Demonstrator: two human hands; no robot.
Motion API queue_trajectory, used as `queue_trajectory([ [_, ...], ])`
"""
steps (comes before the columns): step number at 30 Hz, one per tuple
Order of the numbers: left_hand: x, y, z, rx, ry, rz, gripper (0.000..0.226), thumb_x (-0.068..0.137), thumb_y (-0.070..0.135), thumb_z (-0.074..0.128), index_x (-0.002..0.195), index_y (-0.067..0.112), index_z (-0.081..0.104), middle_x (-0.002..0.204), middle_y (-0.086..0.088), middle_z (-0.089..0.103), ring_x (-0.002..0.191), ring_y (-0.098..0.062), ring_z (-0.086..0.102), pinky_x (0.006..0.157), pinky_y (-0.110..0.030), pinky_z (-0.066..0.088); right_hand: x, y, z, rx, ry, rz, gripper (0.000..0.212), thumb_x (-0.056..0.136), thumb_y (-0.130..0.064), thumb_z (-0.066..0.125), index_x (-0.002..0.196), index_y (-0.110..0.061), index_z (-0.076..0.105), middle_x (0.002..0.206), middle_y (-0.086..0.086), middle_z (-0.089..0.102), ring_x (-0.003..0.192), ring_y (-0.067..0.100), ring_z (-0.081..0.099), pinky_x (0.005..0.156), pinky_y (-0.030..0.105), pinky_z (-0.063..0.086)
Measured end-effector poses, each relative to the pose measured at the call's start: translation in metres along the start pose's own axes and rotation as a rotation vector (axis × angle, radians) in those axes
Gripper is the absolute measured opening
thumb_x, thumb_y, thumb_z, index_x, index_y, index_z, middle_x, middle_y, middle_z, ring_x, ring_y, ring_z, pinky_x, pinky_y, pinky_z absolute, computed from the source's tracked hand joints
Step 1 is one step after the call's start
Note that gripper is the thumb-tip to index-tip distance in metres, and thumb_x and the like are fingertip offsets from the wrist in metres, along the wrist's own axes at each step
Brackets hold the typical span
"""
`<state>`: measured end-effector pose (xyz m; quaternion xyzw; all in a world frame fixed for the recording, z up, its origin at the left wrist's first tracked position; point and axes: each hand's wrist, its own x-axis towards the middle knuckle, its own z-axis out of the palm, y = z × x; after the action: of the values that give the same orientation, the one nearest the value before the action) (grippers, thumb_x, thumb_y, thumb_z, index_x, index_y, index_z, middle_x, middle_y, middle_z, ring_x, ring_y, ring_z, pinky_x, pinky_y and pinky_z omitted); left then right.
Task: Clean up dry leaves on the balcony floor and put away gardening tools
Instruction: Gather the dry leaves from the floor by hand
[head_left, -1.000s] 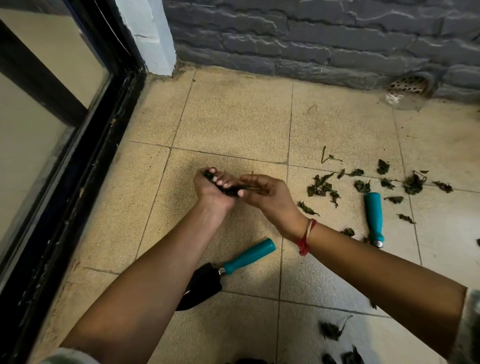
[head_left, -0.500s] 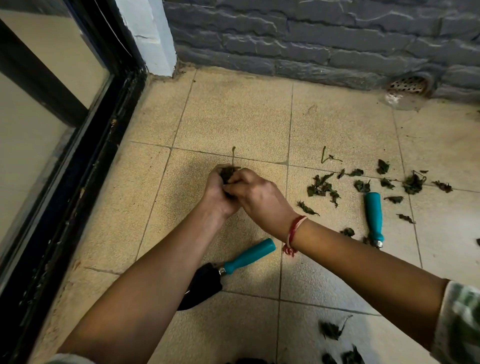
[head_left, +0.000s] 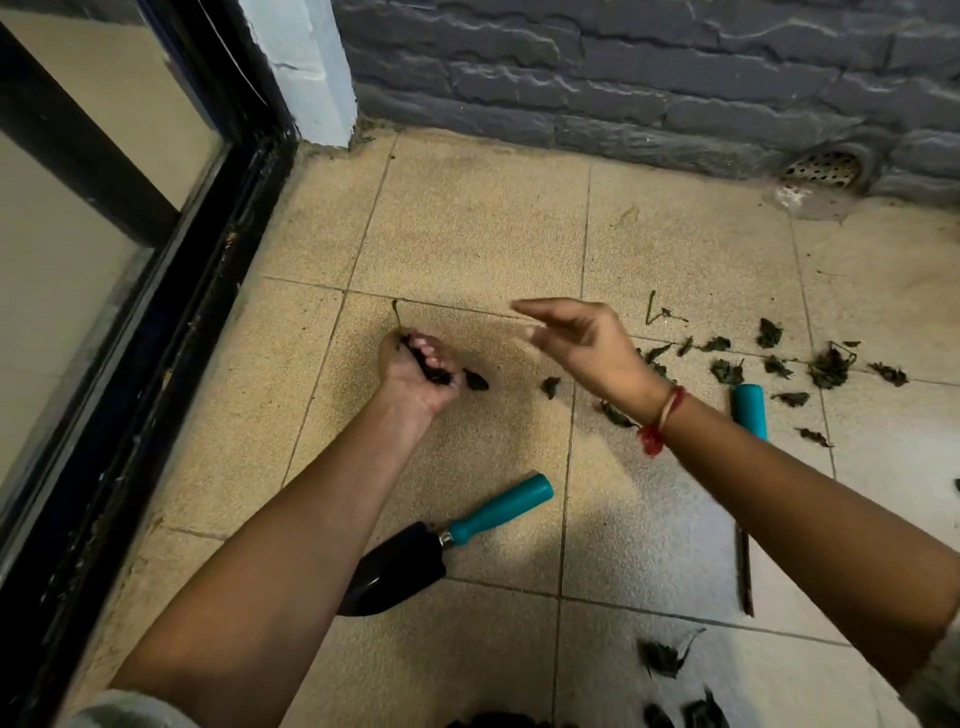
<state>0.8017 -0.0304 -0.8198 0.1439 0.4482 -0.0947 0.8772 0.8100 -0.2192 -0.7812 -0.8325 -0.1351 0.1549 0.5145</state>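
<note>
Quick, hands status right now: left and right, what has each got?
Left hand: curled round a clump of dry leaves.
Right hand: open, fingers straight, holding nothing; it is blurred.

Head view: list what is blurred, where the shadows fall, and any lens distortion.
Head view: the right hand is blurred, its fingertips smeared; head view: the left hand holding dry leaves and the trowel are sharp; head view: soft arm shadows lie on the floor tiles; head view: the door frame looks slightly bowed by the wide lens.
</note>
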Motion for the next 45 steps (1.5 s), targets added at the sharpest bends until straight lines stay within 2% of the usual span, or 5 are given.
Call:
queue_trajectory([
  [4, 0.000, 0.002, -0.006, 0.063, 0.033, 0.044, 0.051, 0.092, 0.023, 0.034, 0.042, 0.021, 0.037, 0.033, 0.009, 0.030, 0.025, -0.008, 0.023, 0.031, -0.010, 0.018, -0.008, 0.070, -0.025, -0.651, 0.090, 0.265, 0.040, 0.094, -0.023, 0.049, 0.131, -0.008, 0.048, 0.139, 0.016, 0.043, 0.122, 0.033, 0.047, 0.098, 0.036, 0.041],
  [10, 0.004, 0.010, -0.015, 0.114, 0.053, 0.099, 0.041, 0.079, 0.017, 0.036, 0.038, 0.022, 0.034, 0.034, 0.010, 0.028, 0.027, -0.008, 0.023, 0.034, -0.009, 0.019, -0.022, 0.120, -0.077, -0.684, 0.354, 0.639, 0.072, 0.098, -0.050, 0.028, 0.151, -0.008, 0.002, 0.156, 0.022, 0.003, 0.144, 0.037, 0.007, 0.118, 0.048, 0.009],
  [21, 0.004, 0.002, -0.020, 0.076, 0.083, 0.121, 0.047, 0.082, 0.017, 0.038, 0.035, 0.021, 0.035, 0.037, 0.009, 0.032, 0.031, -0.008, 0.025, 0.036, -0.012, 0.021, -0.028, 0.088, -0.006, -0.624, 0.019, 0.065, 0.074, 0.089, -0.067, 0.008, 0.149, -0.026, 0.021, 0.159, 0.001, 0.009, 0.146, 0.017, 0.006, 0.118, 0.048, -0.003],
  [32, 0.010, -0.005, -0.017, 0.085, 0.076, 0.102, 0.051, 0.089, 0.022, 0.035, 0.038, 0.021, 0.037, 0.040, 0.010, 0.033, 0.034, -0.007, 0.027, 0.038, -0.014, 0.023, -0.122, 0.127, 0.002, -0.718, 0.336, 0.550, 0.097, 0.078, -0.078, -0.001, 0.151, -0.014, -0.003, 0.158, 0.011, -0.008, 0.145, 0.023, -0.012, 0.117, 0.047, -0.008],
  [45, 0.006, 0.004, -0.024, 0.093, 0.067, 0.100, 0.023, 0.060, 0.021, 0.042, 0.038, 0.022, 0.036, 0.038, 0.010, 0.032, 0.031, -0.007, 0.026, 0.036, -0.011, 0.021, -0.014, 0.096, 0.015, -0.555, 0.272, 0.172, 0.083, 0.087, -0.071, 0.017, 0.152, -0.022, 0.002, 0.159, 0.003, -0.006, 0.146, 0.016, -0.007, 0.114, 0.037, -0.014],
])
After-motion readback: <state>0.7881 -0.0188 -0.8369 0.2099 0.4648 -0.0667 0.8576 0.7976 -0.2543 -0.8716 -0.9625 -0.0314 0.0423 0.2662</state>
